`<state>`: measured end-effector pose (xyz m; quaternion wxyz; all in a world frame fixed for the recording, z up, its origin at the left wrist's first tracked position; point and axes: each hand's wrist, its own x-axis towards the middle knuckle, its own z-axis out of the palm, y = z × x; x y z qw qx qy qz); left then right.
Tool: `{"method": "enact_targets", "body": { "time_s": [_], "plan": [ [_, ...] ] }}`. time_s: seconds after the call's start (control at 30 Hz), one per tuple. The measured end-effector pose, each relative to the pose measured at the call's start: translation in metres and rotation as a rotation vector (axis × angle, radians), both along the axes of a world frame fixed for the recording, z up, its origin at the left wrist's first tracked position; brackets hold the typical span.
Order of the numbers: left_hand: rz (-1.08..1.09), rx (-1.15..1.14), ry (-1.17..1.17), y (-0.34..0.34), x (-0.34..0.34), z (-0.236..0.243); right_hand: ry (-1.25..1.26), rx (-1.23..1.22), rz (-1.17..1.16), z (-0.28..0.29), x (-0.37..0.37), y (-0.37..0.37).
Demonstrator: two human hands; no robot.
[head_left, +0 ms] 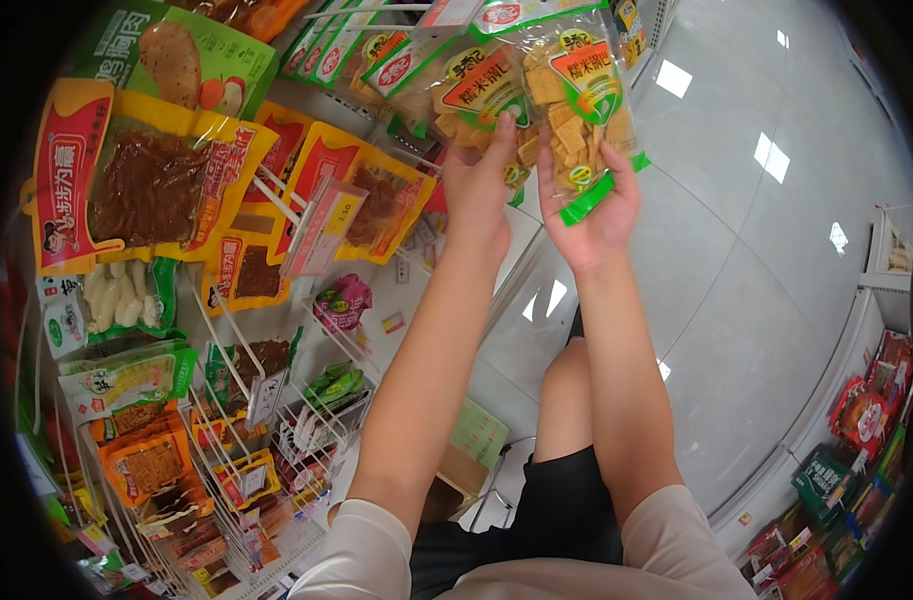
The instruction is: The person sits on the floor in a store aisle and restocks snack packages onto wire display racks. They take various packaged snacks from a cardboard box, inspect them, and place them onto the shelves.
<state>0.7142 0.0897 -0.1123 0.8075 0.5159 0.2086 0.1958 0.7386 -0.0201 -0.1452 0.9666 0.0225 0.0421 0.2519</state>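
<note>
Two clear bags of square golden crackers with green and orange labels hang side by side at the top of the shelf. My right hand (594, 215) is under the right cracker bag (573, 110), thumb and fingers gripping its lower part near the green bottom edge. On the left cracker bag (471, 92), the thumb of my left hand (478, 185) presses against the front; its other fingers are mostly hidden behind the thumb and bag. More bags of the same kind hang behind these two.
To the left, metal hooks carry yellow-and-red snack packs (146, 175), a green box (176, 60) and a pink price tag holder (321, 225). White wire baskets (316, 430) sit lower down. A grey tiled floor (736, 230) lies right, with another stocked shelf (836, 480) beyond.
</note>
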Motion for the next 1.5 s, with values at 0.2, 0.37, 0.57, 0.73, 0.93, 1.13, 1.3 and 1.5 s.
{"method": "enact_targets", "body": {
  "time_s": [0.2,0.37,0.57,0.73,0.93,1.13,1.3,1.5],
  "plan": [
    [-0.043,-0.017,0.028,0.007,0.000,-0.001,0.008,-0.040,-0.028,0.009,-0.003,-0.002],
    [-0.094,-0.012,0.023,0.006,-0.002,0.007,0.010,-0.053,-0.029,0.009,-0.006,-0.005],
    [-0.050,-0.089,0.087,0.004,-0.003,0.009,0.037,-0.088,-0.044,0.008,-0.007,-0.008],
    [0.033,-0.126,0.156,0.026,0.013,0.012,0.042,-0.099,-0.069,0.003,-0.006,-0.016],
    [0.187,0.067,0.270,0.083,0.025,-0.014,0.003,-0.195,-0.041,0.006,-0.006,-0.020],
    [0.210,0.024,0.303,0.075,0.004,-0.029,-0.028,-0.279,0.030,0.008,-0.009,-0.015],
    [0.325,-0.039,0.258,0.014,-0.030,0.007,-0.075,-0.282,0.075,0.011,-0.011,-0.011],
    [0.150,0.117,0.008,0.000,-0.035,0.052,-0.176,-0.186,0.096,0.011,-0.012,0.004]
  ]
}}
